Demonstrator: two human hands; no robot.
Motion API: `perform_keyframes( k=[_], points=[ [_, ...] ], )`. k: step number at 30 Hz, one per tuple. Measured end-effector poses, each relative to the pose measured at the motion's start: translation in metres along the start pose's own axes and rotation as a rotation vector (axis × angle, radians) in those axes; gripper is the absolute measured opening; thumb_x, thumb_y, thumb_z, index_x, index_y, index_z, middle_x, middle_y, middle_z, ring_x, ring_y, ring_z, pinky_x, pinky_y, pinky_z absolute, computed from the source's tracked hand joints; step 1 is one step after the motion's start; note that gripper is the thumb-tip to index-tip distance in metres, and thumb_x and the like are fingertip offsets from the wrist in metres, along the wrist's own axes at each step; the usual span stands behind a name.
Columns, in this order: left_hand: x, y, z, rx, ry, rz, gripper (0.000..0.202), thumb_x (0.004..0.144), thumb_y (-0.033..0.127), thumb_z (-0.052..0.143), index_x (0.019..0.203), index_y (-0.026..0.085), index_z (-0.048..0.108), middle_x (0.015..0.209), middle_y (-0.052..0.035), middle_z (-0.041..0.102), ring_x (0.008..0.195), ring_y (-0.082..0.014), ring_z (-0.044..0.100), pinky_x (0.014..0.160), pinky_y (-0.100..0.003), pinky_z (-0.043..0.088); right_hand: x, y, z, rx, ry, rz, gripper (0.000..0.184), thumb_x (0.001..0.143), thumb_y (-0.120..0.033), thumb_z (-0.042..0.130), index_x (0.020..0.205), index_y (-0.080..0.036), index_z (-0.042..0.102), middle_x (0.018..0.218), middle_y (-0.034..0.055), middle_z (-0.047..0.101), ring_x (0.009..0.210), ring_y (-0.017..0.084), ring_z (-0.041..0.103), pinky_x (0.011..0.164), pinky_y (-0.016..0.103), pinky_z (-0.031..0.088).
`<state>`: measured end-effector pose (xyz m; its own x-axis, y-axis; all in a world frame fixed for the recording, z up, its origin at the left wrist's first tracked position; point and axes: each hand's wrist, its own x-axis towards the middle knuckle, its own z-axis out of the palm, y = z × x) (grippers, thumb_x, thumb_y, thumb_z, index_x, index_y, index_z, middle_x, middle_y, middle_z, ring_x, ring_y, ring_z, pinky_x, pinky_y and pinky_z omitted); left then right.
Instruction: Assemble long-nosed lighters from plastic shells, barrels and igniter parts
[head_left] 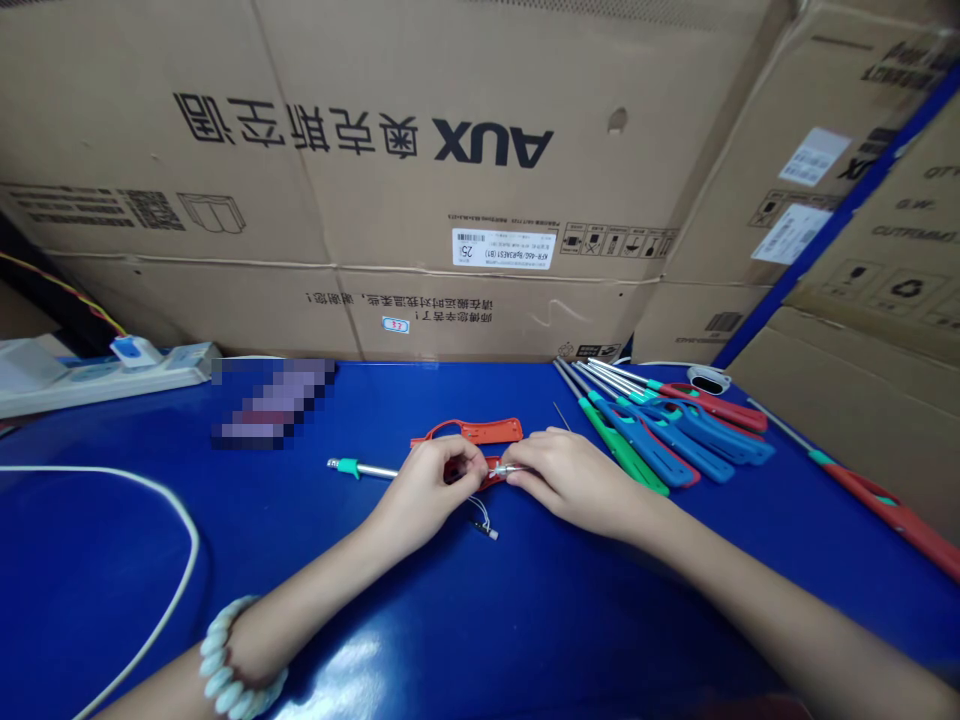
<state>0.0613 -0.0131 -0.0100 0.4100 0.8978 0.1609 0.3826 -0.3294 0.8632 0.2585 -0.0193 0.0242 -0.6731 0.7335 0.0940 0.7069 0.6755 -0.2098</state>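
Note:
My left hand [442,482] has its thumb and fingers closed at the red half-shell [491,478] of a long-necked gas lighter, covering much of it. What exactly its fingertips pinch is hidden. My right hand [561,474] closes thumb and fingers on a small silver metal part [511,468] at the shell's right end. The lighter's metal tube [377,471], with a green collar, sticks out left of my left hand. Thin white wires [484,510] run below to a small black-and-white piece [486,531] on the table. Behind both hands lies the other red half-shell [487,431].
Several assembled lighters [660,430] in blue, green and red lie at the right, another red lighter [885,500] farther out. Behind the blue table [360,590] stand cardboard boxes [390,210]. A power strip [172,368], white cable [191,560] and blurred-out item [274,400] are at the left.

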Motion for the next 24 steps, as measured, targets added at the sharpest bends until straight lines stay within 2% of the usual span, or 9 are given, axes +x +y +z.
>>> perform_keyframes(
  k=[24],
  points=[
    [-0.0011,-0.0027,0.0020,0.017,0.009,-0.002,0.016,0.083,0.022,0.051,0.073,0.015,0.062,0.072,-0.0007,0.065,0.065,-0.0135,0.056,0.062,-0.023,0.041,0.0014,0.0013,0.0036,-0.003,0.005,0.000,0.015,0.094,-0.021,0.050,0.089,-0.016,0.063,0.086,0.0050,0.068,0.081,0.019,0.060,0.073,0.030,0.038]
  ],
)
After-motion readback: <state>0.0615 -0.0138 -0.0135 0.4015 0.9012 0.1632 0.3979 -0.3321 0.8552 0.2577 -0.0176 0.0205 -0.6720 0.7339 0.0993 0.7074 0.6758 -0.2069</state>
